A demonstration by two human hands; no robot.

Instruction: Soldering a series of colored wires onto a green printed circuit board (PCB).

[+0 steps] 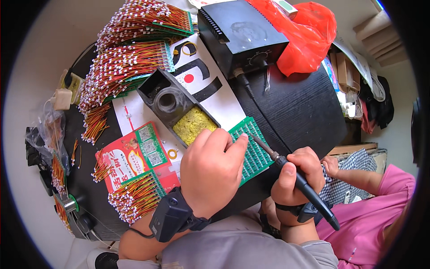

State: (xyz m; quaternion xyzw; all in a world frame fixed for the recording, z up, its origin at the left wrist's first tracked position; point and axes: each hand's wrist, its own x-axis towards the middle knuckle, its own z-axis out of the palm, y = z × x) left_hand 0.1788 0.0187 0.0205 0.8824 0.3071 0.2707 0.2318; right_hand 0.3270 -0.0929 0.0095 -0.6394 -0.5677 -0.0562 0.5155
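My right hand grips the black handle of a soldering iron. The iron's metal tip reaches over a green circuit board covered in rows of small solder points. Over the board's left part, my left hand is closed, thumb and forefinger pinched close to the iron's tip. Whatever lies between those fingers is too small or hidden to name. Just beyond the left hand stands a black soldering iron stand holding a yellow sponge.
Bundles of red and yellow wires with white connectors pile up at the far left. Behind the board sit a black soldering station and a red plastic bag. A solder spool stands at left. Another person in pink is at right.
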